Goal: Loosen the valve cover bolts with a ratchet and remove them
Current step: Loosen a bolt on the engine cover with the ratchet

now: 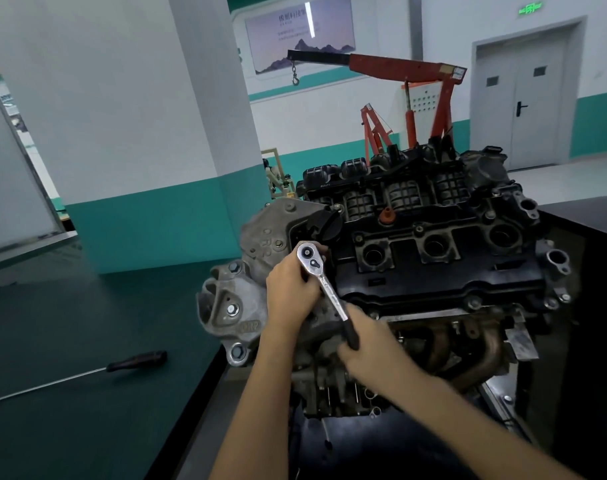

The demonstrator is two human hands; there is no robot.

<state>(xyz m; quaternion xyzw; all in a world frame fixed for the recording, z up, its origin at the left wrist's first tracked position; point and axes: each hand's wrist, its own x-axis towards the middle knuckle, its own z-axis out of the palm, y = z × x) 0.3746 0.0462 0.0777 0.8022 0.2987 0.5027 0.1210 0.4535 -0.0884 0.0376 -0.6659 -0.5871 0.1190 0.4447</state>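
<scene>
Glossy chromed metal along the ratchet [332, 298], matt black at its grip. Matt black plastic on the valve cover [416, 284]. Rough, dull grey cast metal on the end cover [260, 237]. Smooth dark green desk [70, 323].

Looks like a car workshop. Has a big bare engine [433, 258] sitting out of any car. Has a red lifting crane [409, 69] with a hook [295, 79] behind it. Has a long screwdriver [137, 361] on a dark green bench [70, 323], a ratchet [324, 282] on the engine, plain white and green walls [139, 133], and grey double doors [523, 98].
</scene>
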